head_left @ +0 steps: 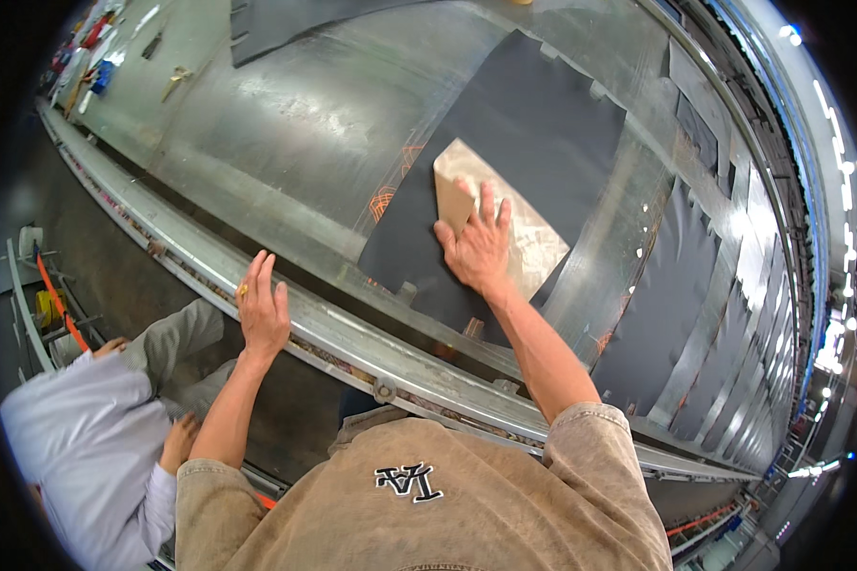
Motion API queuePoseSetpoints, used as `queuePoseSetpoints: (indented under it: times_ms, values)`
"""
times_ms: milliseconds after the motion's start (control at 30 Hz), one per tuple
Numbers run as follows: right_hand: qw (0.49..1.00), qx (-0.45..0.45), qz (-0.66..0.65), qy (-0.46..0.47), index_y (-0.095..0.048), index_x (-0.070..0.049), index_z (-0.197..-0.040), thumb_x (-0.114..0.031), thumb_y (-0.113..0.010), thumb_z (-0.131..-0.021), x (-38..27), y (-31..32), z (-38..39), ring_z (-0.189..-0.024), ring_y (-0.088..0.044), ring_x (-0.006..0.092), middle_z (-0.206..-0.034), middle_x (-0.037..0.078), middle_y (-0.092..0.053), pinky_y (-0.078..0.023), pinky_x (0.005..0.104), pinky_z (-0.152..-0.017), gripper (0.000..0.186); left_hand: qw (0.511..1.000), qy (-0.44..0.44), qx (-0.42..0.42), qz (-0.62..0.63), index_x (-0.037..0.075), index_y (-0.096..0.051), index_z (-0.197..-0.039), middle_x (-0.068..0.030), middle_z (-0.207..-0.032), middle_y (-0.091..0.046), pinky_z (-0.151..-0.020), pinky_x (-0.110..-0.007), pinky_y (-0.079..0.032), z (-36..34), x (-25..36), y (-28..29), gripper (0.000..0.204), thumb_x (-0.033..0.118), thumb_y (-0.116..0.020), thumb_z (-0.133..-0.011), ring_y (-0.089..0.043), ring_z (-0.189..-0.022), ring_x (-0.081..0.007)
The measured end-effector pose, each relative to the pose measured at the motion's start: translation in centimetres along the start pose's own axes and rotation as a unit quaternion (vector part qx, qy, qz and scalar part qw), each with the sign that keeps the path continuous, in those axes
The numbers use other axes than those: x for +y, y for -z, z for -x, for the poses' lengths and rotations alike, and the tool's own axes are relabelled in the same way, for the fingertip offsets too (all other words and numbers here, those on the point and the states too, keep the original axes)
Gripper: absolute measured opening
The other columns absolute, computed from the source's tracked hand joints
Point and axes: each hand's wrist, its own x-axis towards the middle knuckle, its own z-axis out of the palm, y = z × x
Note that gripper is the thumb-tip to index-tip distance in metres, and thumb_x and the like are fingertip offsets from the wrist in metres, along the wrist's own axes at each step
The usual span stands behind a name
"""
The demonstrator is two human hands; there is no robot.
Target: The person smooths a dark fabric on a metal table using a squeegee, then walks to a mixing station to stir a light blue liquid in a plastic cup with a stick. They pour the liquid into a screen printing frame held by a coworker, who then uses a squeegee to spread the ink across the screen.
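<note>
My right hand lies with its fingers spread on a tan, flat-faced block. Its thumb reaches the block's left edge. Part of the block's face is pale and shiny; I cannot tell its material. Beneath it a large dark grey, leather-like sheet is spread over a metal table. Small tab-like bits show along the sheet's edges. Over the table's near rail is my left hand, fingers stretched out and holding nothing. A yellow band circles one of its fingers.
Another person in a pale top is close by on the left. More dark sheets lie toward the right, and another at the far side. Small tools and a blue object rest at the table's far left.
</note>
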Motion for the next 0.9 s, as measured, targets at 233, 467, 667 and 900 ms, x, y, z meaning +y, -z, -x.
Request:
queuePoseSetpoints:
  times_ms: [233, 467, 667, 900]
  values:
    - [0.993, 0.022, 0.063, -0.093, -0.049, -0.009, -0.142, -0.048, -0.041, -0.100, 6.2, -1.1, -10.9, -0.147, -0.019, 0.0361, -0.154, 0.009, -0.038, -0.011, 0.0593, -0.117, 0.058, 0.999, 0.011, -0.042, -0.010, -0.003, -0.041, -0.143, -0.0210, -0.150, -0.039, -0.110, -0.044, -0.028, -0.8, 0.3, 0.8, 0.050, 0.013, -0.045, -0.095, -0.041, -0.134, -0.0351]
    - [0.991, 0.045, 0.058, -0.116, -0.046, -0.010, -0.145, -0.057, -0.025, -0.102, 13.7, -1.7, -20.1, -0.148, -0.018, 0.0371, -0.153, 0.010, -0.041, -0.008, 0.0586, -0.119, 0.067, 0.999, 0.009, -0.047, -0.020, -0.004, -0.041, -0.142, -0.0210, -0.149, -0.041, -0.107, -0.042, -0.029, -0.5, 0.1, 0.6, 0.052, 0.010, -0.046, -0.092, -0.044, -0.133, -0.0329]
    - [0.983, 0.032, 0.045, -0.172, -0.044, -0.009, -0.147, -0.056, -0.026, -0.100, 13.1, -0.4, -20.5, -0.149, -0.015, 0.0387, -0.156, 0.011, -0.035, -0.006, 0.0584, -0.119, 0.069, 1.000, 0.015, -0.020, -0.009, -0.002, -0.041, -0.143, -0.0191, -0.148, -0.043, -0.107, -0.043, -0.031, -0.8, 0.2, 0.6, 0.051, 0.010, -0.045, -0.094, -0.044, -0.132, -0.0332]
    - [0.990, 0.045, 0.046, -0.123, -0.037, 0.000, -0.148, -0.050, -0.042, -0.098, 3.1, -2.5, -7.2, -0.148, -0.018, 0.0374, -0.158, 0.010, -0.029, -0.009, 0.0585, -0.119, 0.071, 1.000, 0.016, 0.012, -0.010, 0.002, -0.041, -0.143, -0.0178, -0.147, -0.044, -0.106, -0.045, -0.034, -0.4, 0.1, 0.0, 0.049, 0.016, -0.048, -0.097, -0.046, -0.130, -0.0339]
